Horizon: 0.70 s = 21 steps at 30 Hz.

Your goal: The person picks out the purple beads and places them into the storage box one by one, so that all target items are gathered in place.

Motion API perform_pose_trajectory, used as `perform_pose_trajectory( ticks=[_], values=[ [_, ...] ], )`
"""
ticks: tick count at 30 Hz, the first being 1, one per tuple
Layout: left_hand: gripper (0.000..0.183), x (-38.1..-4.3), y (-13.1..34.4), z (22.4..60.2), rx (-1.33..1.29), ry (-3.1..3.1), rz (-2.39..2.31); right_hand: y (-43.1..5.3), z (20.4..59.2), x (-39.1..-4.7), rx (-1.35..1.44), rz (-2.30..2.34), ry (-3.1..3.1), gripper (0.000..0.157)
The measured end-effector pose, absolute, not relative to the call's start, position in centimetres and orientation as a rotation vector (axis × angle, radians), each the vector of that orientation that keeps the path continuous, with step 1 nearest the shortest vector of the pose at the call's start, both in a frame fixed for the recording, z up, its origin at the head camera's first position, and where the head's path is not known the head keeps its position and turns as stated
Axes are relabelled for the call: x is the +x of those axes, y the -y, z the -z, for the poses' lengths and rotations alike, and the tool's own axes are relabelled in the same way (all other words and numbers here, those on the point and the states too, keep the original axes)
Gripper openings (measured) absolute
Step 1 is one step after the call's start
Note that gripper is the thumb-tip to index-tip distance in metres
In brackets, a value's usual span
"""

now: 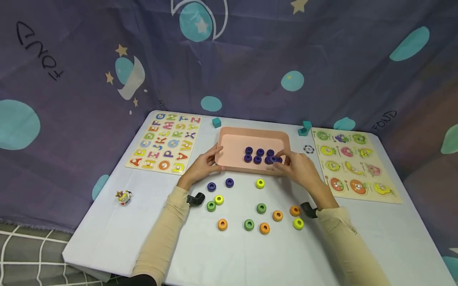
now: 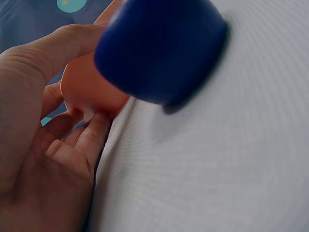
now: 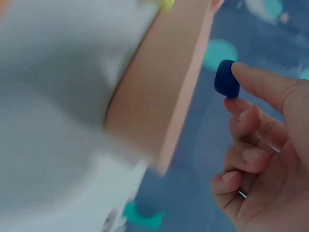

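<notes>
A pink rectangular tray stands at the table's middle, several dark blue rings lying in its right half. My left hand grips the tray's left end, thumb and fingers on either side of its corner. Over the tray's right front corner, my right hand pinches one dark blue ring between thumb and fingertip. In the right wrist view this ring is above the tray wall. Two more blue rings lie in front of the tray; one ring looms large in the left wrist view.
Green rings, yellow rings and orange rings are scattered nearer the front. A letter board lies left, a fruit board right. Teal blocks stand behind the tray. A small toy figure sits far left.
</notes>
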<state>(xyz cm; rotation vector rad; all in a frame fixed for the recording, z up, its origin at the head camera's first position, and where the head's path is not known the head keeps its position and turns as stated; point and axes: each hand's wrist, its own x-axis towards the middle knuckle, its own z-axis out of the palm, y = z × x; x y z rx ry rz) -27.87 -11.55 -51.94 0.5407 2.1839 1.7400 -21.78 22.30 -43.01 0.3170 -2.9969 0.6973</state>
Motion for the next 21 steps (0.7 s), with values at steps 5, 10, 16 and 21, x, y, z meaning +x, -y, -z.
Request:
perform_pose_trajectory(
  ticks=[5,10,16,21],
  values=[
    [0.084,-27.8,11.8,51.9,0.537,-2.185,-1.741,-24.4,44.2,-24.5,0.168,-0.666,3.026,0.031],
    [0.085,-27.7,11.8,52.0,0.542,-2.166,-1.754,-24.9,45.2,-26.0,0.059,-0.641,3.082,0.033],
    [0.085,-27.7,11.6,51.9,0.534,-2.162,-1.764,-24.7,45.4,-26.1,0.04,-0.631,3.035,0.036],
    [0.084,-27.8,11.6,51.7,0.562,-2.183,-1.746,-22.6,44.6,-23.7,0.191,-0.673,2.913,0.027]
  ],
)
